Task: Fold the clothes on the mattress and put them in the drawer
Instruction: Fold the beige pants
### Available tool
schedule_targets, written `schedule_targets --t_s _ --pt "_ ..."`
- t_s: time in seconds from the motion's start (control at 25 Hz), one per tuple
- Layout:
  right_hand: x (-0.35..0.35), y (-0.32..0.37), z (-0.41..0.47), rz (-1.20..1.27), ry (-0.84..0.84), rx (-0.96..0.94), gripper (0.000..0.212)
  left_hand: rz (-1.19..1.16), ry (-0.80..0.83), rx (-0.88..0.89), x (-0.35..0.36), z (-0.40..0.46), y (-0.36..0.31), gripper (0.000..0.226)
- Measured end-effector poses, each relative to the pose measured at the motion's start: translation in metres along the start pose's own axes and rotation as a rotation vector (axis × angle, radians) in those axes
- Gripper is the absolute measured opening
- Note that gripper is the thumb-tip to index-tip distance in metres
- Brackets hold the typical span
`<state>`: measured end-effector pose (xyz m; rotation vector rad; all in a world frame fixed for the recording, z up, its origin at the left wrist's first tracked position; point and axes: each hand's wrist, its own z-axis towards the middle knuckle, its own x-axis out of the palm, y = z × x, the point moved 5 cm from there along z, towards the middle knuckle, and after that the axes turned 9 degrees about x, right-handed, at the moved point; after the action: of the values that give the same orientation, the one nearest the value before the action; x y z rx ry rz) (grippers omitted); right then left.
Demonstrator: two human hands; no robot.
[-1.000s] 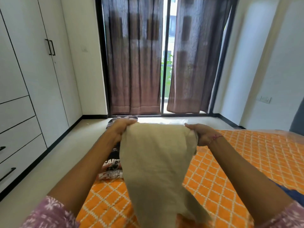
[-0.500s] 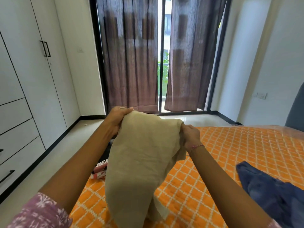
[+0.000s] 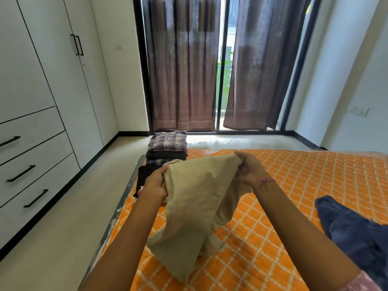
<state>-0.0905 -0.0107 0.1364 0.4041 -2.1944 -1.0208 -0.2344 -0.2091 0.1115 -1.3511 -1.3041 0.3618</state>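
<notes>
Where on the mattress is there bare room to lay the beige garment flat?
Bare mattress lies right of the right hand, beyond the blue garment. It is crowded by the left hand, near the folded stack at the corner.

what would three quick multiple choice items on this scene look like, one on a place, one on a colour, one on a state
1. Where is the stack of folded clothes?
A. far left corner of the mattress
B. in a drawer
C. on the floor by the right wall

2. What colour is the garment lying at the right?
A. red
B. blue
C. white

3. How is the beige garment held?
A. by one hand
B. lying untouched
C. by both hands

Answers:
1 A, the pile sits on the orange cover's far left corner.
2 B, the loose blue garment.
3 C, the left hand and right hand each have a grip on its upper edge.
</notes>
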Motion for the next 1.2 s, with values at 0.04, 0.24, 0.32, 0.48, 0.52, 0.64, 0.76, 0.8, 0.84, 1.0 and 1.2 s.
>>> schedule_targets --t_s 0.04,0.24,0.32,0.48,0.52,0.64,0.76,0.8,0.84,1.0,1.2 --pt "0.002 -0.004 0.003 -0.011 0.021 -0.007 0.019 -0.007 0.011 -0.041 -0.001 -0.005 0.005 0.027" --pt "0.008 -0.001 0.002 -0.071 -0.04 -0.237 0.013 0.021 0.004 0.019 -0.012 -0.004 0.001 0.032" --pt "0.008 0.001 0.002 -0.106 -0.071 -0.296 0.014 0.026 0.099 -0.022 -0.006 -0.014 0.002 0.025" --pt "0.004 -0.002 0.007 -0.118 -0.038 -0.222 0.012 -0.121 0.343 -0.078 -0.002 -0.022 0.004 0.038" --pt "0.002 -0.003 0.007 -0.094 -0.014 -0.173 0.014 -0.126 0.366 -0.08 -0.001 -0.018 0.004 0.041" --pt "-0.001 0.001 0.006 -0.129 0.071 -0.027 0.026 0.162 0.416 -0.126 0.012 -0.011 0.002 0.041" --pt "-0.006 0.028 0.005 -0.322 -0.106 -0.022 0.023 0.369 0.255 -0.015 0.023 0.008 -0.034 0.042" --pt "-0.008 0.045 0.007 -0.388 -0.205 -0.089 0.02 0.386 0.224 0.056 0.031 0.013 -0.052 0.037" --pt "-0.007 0.063 0.006 -0.445 -0.309 -0.175 0.015 0.4 0.203 0.14 0.043 0.016 -0.069 0.028" --pt "0.016 0.116 -0.014 -0.377 -0.306 -0.295 0.011 0.389 0.228 0.357 0.091 0.012 -0.118 0.008" --pt "0.033 0.164 -0.012 -0.174 -0.143 -0.369 0.038 0.595 0.163 0.518 0.125 0.002 -0.157 0.014"
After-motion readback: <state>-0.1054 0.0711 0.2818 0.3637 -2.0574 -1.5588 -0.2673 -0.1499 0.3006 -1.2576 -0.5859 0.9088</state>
